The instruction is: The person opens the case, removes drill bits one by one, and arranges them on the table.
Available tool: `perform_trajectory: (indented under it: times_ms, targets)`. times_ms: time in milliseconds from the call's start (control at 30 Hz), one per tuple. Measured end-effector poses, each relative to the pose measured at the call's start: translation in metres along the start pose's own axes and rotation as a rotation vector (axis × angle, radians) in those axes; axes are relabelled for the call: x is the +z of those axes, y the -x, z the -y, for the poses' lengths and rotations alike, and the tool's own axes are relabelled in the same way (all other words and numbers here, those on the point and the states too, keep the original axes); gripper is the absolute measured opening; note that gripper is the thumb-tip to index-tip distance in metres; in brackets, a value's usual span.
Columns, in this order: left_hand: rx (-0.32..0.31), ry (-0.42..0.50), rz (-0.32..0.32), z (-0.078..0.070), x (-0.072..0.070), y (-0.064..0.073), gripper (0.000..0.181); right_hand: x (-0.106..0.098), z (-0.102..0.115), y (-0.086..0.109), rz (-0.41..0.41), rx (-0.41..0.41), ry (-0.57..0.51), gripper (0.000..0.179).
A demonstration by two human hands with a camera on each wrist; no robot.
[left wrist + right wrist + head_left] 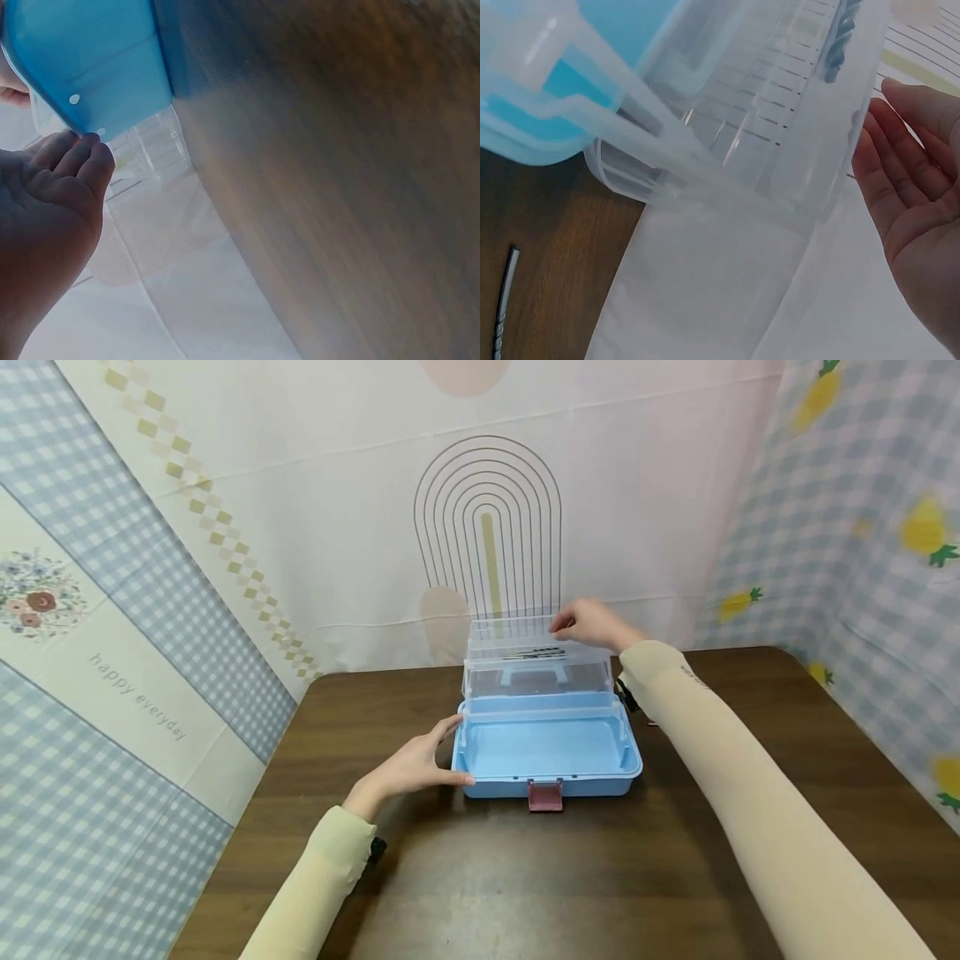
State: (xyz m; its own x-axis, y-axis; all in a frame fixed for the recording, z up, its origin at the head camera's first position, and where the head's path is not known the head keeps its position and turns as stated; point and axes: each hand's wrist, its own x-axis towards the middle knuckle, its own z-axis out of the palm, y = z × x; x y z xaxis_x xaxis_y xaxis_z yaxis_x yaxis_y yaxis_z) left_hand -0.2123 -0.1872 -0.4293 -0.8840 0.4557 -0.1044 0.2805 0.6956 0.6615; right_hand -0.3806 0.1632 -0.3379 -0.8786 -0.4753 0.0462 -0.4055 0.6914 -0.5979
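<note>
A blue toolbox (551, 747) stands on the table with its lid raised and its clear trays folded up and back. My left hand (416, 762) holds its left end, thumb along the front corner and fingers at the side rim. In the left wrist view those fingertips touch the blue edge. Several drill bits (536, 653) lie in the upper clear tray (810, 142). My right hand (592, 625) is at this tray's far edge, fingers loosely bent; nothing shows between them in the right wrist view.
A single drill bit (505, 300) lies on the brown table (495, 877) to the right of the toolbox, mostly behind the right sleeve in the head view. A pink latch (545, 797) hangs from the toolbox front. Patterned cloth (360, 527) hangs behind the table.
</note>
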Motion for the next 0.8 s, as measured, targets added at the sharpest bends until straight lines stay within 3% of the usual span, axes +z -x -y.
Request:
perform_trajectory:
  times_ms: [800]
  targets:
    - [-0.005,-0.005,0.001,0.001,0.001,-0.002,0.112,0.017,0.003,-0.007,-0.038,-0.095,0.141,0.015]
